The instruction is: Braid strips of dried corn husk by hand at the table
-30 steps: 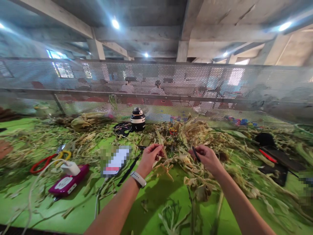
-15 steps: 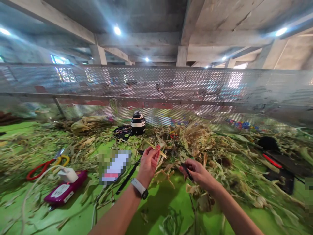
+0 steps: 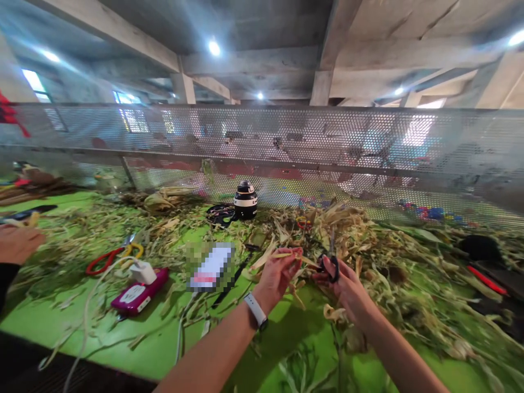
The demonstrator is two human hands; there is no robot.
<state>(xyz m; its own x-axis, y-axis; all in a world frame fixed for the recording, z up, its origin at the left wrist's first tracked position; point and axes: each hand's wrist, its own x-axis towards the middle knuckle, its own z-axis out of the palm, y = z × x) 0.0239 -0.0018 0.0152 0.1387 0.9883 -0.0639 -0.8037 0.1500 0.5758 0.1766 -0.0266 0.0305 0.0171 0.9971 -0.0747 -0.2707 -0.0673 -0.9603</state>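
In front of and slightly right of the black bottle (image 3: 246,204), a pale husk strip (image 3: 282,255) is pinched in the left hand (image 3: 277,277). Black-handled scissors (image 3: 336,268) are gripped in the right hand (image 3: 347,289), farther right of the bottle. In front and left of the bottle, a purple box (image 3: 141,296) and a phone (image 3: 213,265) are carried by the green surface (image 3: 36,316). The bottle is backed by a perforated screen (image 3: 262,123).

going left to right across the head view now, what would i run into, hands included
Co-worker's hand, purple box, phone, black bottle, left hand with pale strip, right hand holding black scissors.
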